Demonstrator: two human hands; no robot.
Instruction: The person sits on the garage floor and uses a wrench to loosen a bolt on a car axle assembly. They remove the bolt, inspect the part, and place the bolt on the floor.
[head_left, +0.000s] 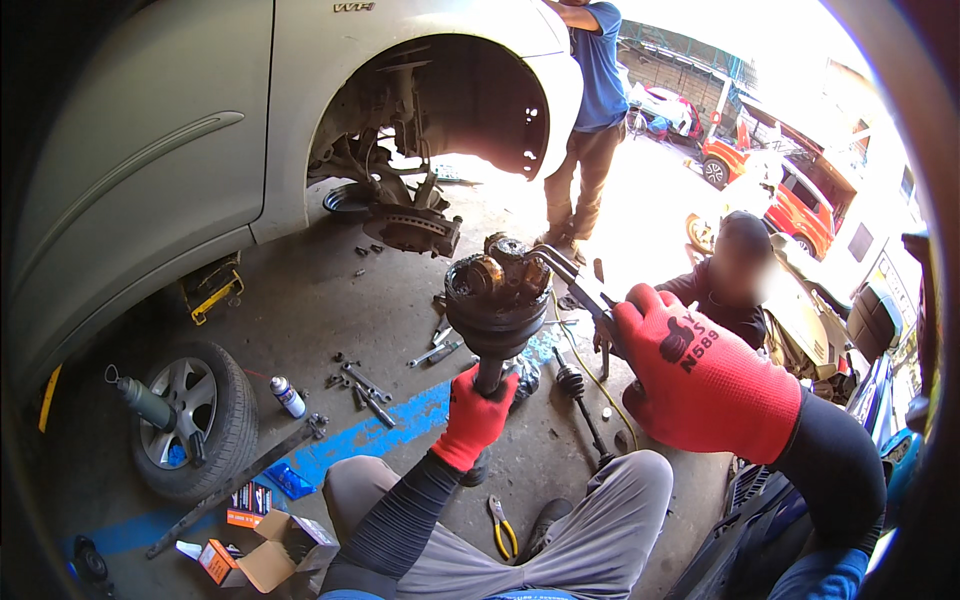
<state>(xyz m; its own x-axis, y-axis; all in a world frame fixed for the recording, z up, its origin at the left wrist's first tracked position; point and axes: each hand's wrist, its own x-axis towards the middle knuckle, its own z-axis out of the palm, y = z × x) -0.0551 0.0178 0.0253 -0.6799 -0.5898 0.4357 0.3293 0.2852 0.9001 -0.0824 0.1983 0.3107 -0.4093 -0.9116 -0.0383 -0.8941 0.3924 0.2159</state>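
My left hand [478, 415], in a red glove, grips the shaft of a greasy CV joint [497, 310] with a black ribbed boot, held upright in the middle of the view. My right hand [700, 375], also red-gloved, is closed on a bent-tip pliers-like tool [575, 275], whose tip reaches the exposed, greased inner part at the top of the joint. Below, yellow-handled pliers [503, 525] lie on the floor between my legs, and a second axle shaft [590, 420] lies beyond my right knee.
A car [140, 130] shows a bare brake disc [410, 232]. A loose wheel [230, 450], spray can [287, 397], several wrenches [370, 390] and opened boxes [275, 560] lie leftward. A standing person [590, 80] and a crouching person [725, 295] are beyond; car parts crowd the right.
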